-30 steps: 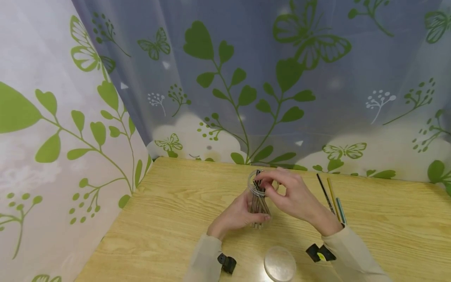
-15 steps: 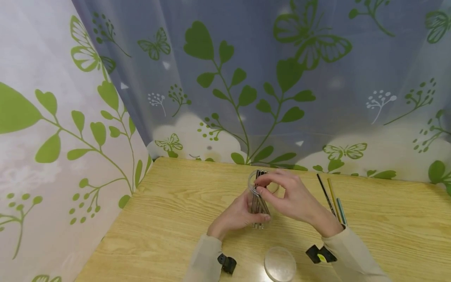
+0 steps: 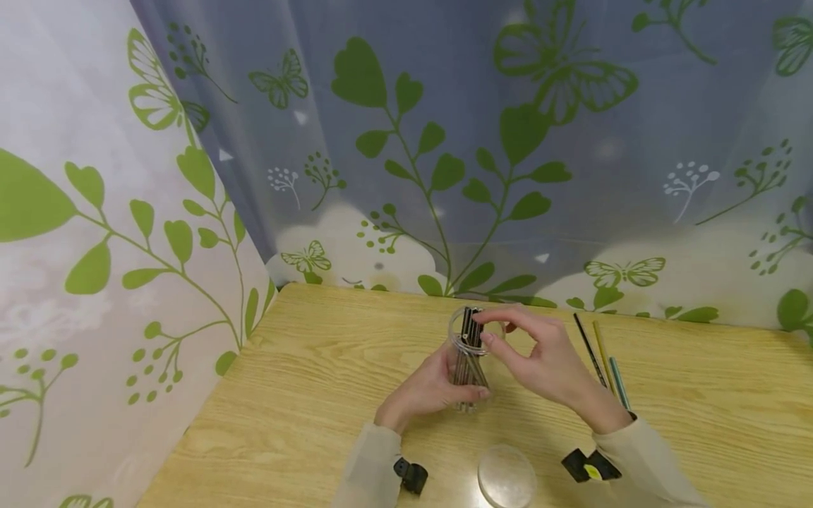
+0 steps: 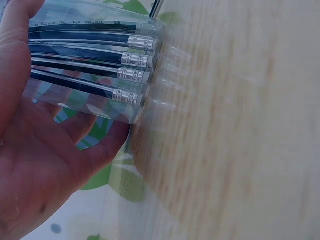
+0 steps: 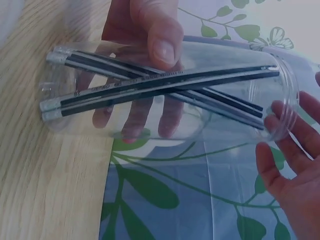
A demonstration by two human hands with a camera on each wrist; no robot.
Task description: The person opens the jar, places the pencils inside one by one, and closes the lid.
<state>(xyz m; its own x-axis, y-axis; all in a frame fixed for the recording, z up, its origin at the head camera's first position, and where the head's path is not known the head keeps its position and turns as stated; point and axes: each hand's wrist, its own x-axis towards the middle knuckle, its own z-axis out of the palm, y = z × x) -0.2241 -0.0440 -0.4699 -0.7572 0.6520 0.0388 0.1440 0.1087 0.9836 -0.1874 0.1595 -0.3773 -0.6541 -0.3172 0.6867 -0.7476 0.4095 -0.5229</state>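
Curling round a clear plastic cylindrical jar (image 5: 200, 117), the left hand (image 3: 425, 384) grips it; dark pencils with silver ferrules (image 5: 150, 82) lean crossed inside. Right of that hand, nearer the person, a round clear lid (image 3: 507, 476) lies on the wooden counter (image 3: 286, 395). The right hand (image 3: 540, 360), thumb and forefinger apart, has shifted rightward at the jar's mouth, baring the pencil tops, apparently released. Right of its wrist lie black (image 3: 589, 349), yellow (image 3: 604, 356) and teal pencils (image 3: 619, 381).

A clear jar (image 4: 111, 111) of dark pencils (image 4: 82, 53) is gripped by the left hand (image 4: 42, 155), metal-banded ends (image 4: 136, 60) set near the wooden tabletop (image 4: 225, 120).
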